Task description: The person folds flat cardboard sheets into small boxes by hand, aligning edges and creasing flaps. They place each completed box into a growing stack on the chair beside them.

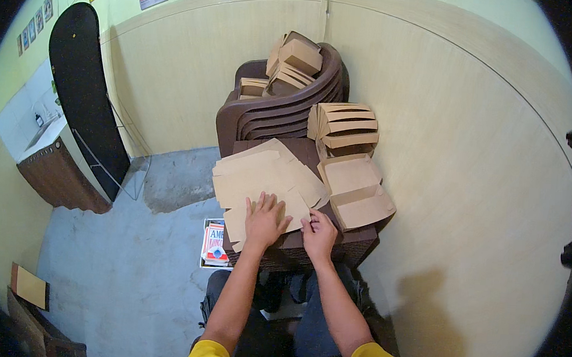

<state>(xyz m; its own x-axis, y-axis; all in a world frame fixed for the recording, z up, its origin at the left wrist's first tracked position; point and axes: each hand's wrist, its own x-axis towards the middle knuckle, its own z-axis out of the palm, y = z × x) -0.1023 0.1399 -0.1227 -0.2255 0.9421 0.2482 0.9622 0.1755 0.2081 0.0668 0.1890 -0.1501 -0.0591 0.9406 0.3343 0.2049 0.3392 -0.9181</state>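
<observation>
Flat brown cardboard box blanks (260, 170) lie overlapping in a loose pile on a dark brown woven-pattern surface (308, 150) in front of me. My left hand (266, 222) rests palm down on the top blank, its fingers spread. At that blank's right edge, my right hand (319, 235) is closed with thumb and fingertips on the cardboard. Just beyond it sits a folded cardboard box (358, 190) with its lid raised. Behind that, several folded boxes (348, 128) are nested into each other.
Stacked brown plastic chairs (273, 121) stand at the back, with more folded boxes (298, 56) on the top seat. A wall (461, 144) runs close along the right. Books (215, 243) lie low at the left. Farther left are a tall black board (83, 91) and a sink cabinet (61, 169).
</observation>
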